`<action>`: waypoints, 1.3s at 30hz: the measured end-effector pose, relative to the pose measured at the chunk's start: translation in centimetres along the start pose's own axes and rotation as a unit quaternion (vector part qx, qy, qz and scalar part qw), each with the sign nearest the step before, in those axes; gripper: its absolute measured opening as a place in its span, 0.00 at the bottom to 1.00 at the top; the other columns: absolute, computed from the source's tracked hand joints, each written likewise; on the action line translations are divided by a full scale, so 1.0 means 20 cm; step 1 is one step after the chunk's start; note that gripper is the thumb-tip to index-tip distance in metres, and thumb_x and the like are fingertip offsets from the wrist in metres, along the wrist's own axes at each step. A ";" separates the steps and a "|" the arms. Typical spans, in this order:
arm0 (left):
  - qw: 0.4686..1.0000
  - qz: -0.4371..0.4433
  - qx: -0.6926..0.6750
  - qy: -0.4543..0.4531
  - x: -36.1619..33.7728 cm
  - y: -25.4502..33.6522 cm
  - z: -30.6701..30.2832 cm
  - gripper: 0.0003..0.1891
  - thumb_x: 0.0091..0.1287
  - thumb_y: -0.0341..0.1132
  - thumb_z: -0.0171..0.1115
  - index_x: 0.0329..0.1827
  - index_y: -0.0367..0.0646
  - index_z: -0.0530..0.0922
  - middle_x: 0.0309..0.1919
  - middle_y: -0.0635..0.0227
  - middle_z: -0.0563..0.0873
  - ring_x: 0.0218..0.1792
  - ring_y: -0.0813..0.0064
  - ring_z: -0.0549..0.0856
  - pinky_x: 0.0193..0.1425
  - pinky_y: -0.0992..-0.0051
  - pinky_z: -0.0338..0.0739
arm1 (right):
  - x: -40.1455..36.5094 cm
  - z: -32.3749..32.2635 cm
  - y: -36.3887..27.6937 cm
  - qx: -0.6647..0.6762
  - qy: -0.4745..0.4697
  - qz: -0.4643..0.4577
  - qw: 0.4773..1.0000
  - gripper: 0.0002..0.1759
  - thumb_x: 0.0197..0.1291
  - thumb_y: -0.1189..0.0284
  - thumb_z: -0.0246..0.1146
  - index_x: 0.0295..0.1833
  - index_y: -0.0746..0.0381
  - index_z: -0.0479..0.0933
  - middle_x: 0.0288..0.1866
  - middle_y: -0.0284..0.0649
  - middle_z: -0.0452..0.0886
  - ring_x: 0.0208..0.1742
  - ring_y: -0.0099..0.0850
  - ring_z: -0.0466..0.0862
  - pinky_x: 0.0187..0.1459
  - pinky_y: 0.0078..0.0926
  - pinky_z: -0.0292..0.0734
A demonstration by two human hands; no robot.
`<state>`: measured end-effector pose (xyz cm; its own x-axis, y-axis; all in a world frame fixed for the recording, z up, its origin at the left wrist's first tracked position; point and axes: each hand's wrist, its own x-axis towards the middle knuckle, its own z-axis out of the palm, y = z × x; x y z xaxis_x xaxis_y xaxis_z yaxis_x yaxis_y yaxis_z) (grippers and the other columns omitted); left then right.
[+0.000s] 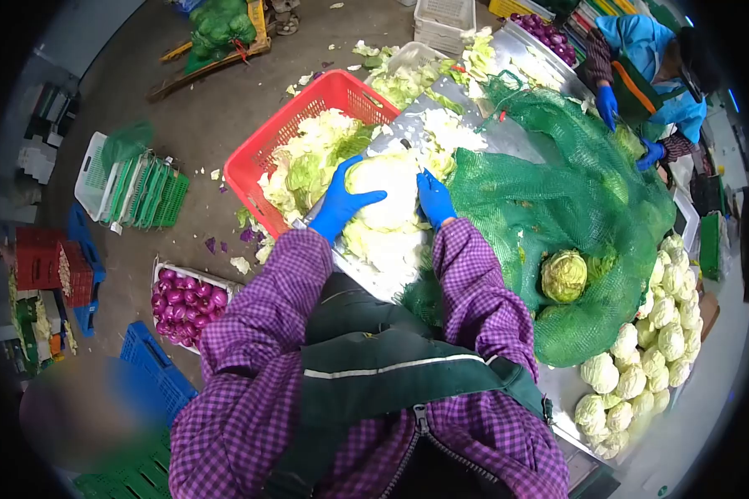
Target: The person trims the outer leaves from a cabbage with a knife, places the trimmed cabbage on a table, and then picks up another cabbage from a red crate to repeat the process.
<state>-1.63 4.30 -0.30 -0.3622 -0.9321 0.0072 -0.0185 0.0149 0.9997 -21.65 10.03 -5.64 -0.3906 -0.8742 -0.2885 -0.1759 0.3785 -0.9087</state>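
A pale, peeled cabbage (384,193), overexposed white on top, sits between my two hands at the metal table's near edge. My left hand (338,205), in a blue glove, grips its left side with the thumb laid across it. On its right side, the gloved fingers of my right hand (434,200) press against the cabbage; their tips are partly hidden. Loose leaves (383,245) lie beneath it. Just beyond the cabbage shows a small dark object (406,144) I cannot make out. A red crate (245,179) of trimmed leaves stands to the left.
A green mesh sack (508,195) spreads over the table's right, with one cabbage (564,276) on it. Several peeled cabbages (632,382) are piled at the right. A co-worker's gloved hand (607,106) is across the table. A box of red onions (187,303) stands at lower left.
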 end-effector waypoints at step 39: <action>0.892 0.040 0.439 0.096 -0.10 0.08 0.08 0.66 0.33 0.62 0.77 0.71 0.33 0.52 0.65 0.42 0.63 0.69 0.46 0.60 0.72 0.53 0.51 | -0.29 -0.17 -0.28 -0.229 0.149 -0.264 0.925 0.32 0.68 0.58 0.49 0.74 0.54 0.52 0.67 0.55 0.66 0.42 0.50 0.83 0.38 0.41 0.80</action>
<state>-2.46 6.79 1.24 -0.2302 -0.9588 0.1667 -0.7539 0.2840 0.5924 -21.44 14.08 2.14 -0.3602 -0.8771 0.3178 -0.7509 0.0705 -0.6566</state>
